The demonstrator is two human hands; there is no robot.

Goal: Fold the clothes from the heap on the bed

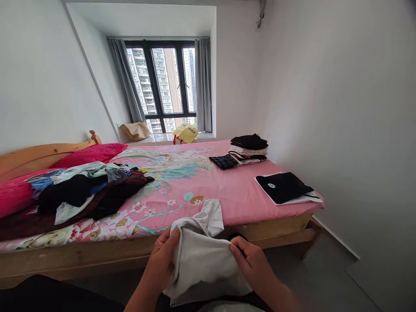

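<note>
A white shirt (208, 260) hangs between my two hands at the near edge of the bed, and one sleeve of it rests on the pink sheet. My left hand (164, 249) is closed on the bunched fabric at the shirt's left side. With thumb and fingers, my right hand (248, 255) pinches the upper right edge of the cloth. The lower part of the shirt falls toward my lap, where its end is partly out of sight.
A heap of loose clothes (84, 186) lies on the bed (234, 190) at left, before red pillows (94, 152). At right are a folded clothes stack (249, 147), a dark checked folded garment (223, 161) and a folded black garment (284, 187). A wall (341, 108) borders the right.
</note>
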